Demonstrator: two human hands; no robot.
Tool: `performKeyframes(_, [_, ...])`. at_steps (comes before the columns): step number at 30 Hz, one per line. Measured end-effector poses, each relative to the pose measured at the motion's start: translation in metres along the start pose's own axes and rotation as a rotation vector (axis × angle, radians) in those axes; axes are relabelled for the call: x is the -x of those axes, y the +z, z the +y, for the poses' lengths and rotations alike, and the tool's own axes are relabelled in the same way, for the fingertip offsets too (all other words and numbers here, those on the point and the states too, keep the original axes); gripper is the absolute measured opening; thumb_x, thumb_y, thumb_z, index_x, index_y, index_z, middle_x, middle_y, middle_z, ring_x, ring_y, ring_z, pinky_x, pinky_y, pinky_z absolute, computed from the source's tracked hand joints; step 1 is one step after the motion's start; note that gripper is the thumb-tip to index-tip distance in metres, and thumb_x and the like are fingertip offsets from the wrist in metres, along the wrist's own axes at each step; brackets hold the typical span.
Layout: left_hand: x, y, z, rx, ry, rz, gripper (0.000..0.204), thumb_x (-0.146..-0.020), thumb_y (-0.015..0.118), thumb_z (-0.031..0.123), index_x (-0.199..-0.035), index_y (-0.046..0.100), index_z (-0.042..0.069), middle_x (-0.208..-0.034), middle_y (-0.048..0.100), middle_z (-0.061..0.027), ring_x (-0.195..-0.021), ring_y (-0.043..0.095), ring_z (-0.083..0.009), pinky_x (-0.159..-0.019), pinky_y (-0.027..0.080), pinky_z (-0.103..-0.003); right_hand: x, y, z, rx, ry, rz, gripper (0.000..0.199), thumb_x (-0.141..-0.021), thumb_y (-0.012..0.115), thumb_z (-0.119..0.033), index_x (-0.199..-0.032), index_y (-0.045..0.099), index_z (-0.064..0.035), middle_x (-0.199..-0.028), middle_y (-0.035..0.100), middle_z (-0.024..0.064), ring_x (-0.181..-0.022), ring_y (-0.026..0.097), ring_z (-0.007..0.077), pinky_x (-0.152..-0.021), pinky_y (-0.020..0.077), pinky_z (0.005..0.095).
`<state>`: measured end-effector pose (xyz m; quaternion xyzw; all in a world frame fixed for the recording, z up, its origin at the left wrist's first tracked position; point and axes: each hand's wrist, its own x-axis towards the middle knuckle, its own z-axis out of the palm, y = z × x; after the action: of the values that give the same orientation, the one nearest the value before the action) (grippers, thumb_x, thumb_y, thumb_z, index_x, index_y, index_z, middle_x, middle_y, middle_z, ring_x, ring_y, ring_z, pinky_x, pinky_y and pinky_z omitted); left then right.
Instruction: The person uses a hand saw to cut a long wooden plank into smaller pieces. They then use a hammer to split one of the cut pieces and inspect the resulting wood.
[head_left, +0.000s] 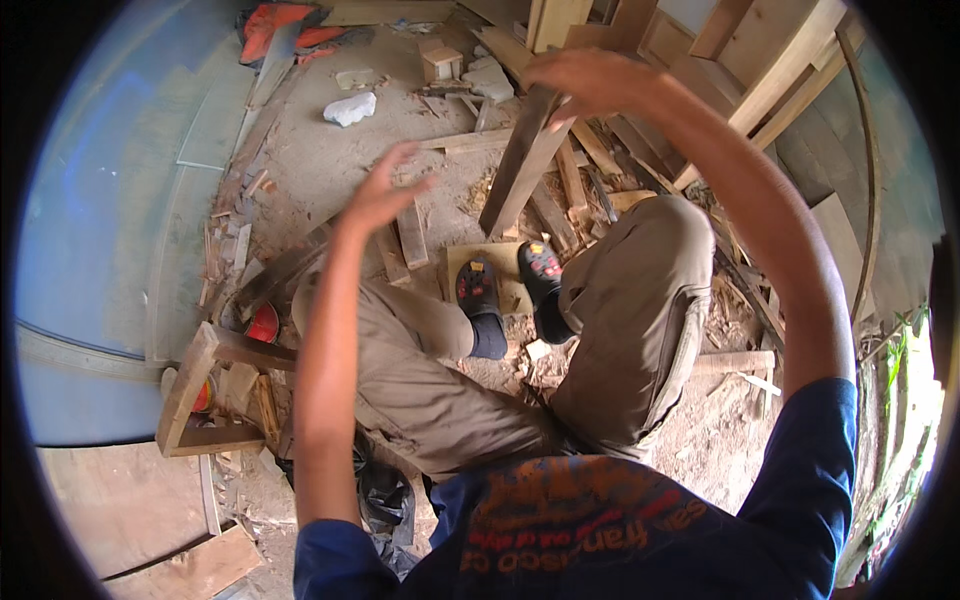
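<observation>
My right hand [590, 82] is at the upper end of a thick brown wooden post [520, 165], with its fingers curved over the top and the thumb on the near side. The post tilts, its lower end near the floor in front of my shoes. My left hand [385, 190] is raised in the air to the left of the post, fingers apart, with nothing in it. Under it, short wooden offcuts [411, 236] lie on the floor near my left leg. What the far fingers of my right hand touch is hidden.
Boards and frames [740, 70] lean at the upper right. A wooden frame [190, 390] stands left of my leg, near a red container [263, 324]. A white lump [350, 109] and a small wooden block [440, 62] lie ahead. Blue sheets [110, 230] line the left side.
</observation>
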<state>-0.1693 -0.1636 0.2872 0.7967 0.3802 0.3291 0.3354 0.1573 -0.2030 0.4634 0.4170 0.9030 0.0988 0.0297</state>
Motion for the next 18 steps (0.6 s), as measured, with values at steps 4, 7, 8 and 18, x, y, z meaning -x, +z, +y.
performKeyframes(4, [-0.001, 0.066, 0.015, 0.001, 0.136, 0.024, 0.087, -0.076, 0.082, 0.036, -0.144, 0.039, 0.003, -0.131, 0.057, -0.0135, -0.124, 0.052, -0.0245, -0.106, 0.039, -0.039, -0.042, 0.006, -0.036, -0.153, -0.157, -0.133, 0.055, -0.078, 0.078, -0.024, -0.123, 0.054, -0.0049, -0.124, 0.058, 0.0127, -0.119, 0.054, 0.0337, -0.097, 0.0462, 0.0458])
performKeyframes(7, [-0.017, 0.090, 0.022, 0.298, -0.179, -0.059, 0.077, -0.078, 0.081, 0.032, -0.138, 0.045, 0.000, -0.126, 0.060, -0.0151, -0.117, 0.057, -0.0256, -0.100, 0.044, -0.038, -0.061, 0.044, -0.019, -0.296, -0.251, -0.121, 0.057, -0.079, 0.078, -0.024, -0.127, 0.053, -0.0059, -0.127, 0.057, 0.0138, -0.121, 0.054, 0.0329, -0.098, 0.0453, 0.0455])
performKeyframes(8, [-0.022, 0.097, 0.013, 0.300, -0.178, -0.025, 0.074, -0.078, 0.080, 0.030, -0.136, 0.046, -0.001, -0.125, 0.061, -0.0166, -0.116, 0.058, -0.0258, -0.100, 0.044, -0.038, -0.063, 0.056, -0.007, -0.372, -0.233, -0.114, 0.059, -0.079, 0.078, -0.025, -0.129, 0.052, -0.0064, -0.128, 0.057, 0.0142, -0.122, 0.053, 0.0322, -0.100, 0.0449, 0.0450])
performKeyframes(18, [-0.028, 0.091, -0.042, 0.367, -0.370, 0.335, 0.055, -0.087, 0.071, 0.021, -0.131, 0.049, -0.002, -0.121, 0.061, -0.0122, -0.112, 0.058, -0.0220, -0.099, 0.044, -0.036, 0.045, 0.402, 0.159, -0.763, 0.905, -0.283, 0.072, -0.076, 0.075, -0.048, -0.129, 0.055, -0.0033, -0.112, 0.067, 0.0230, -0.108, 0.063, 0.0341, -0.093, 0.0499, 0.0412])
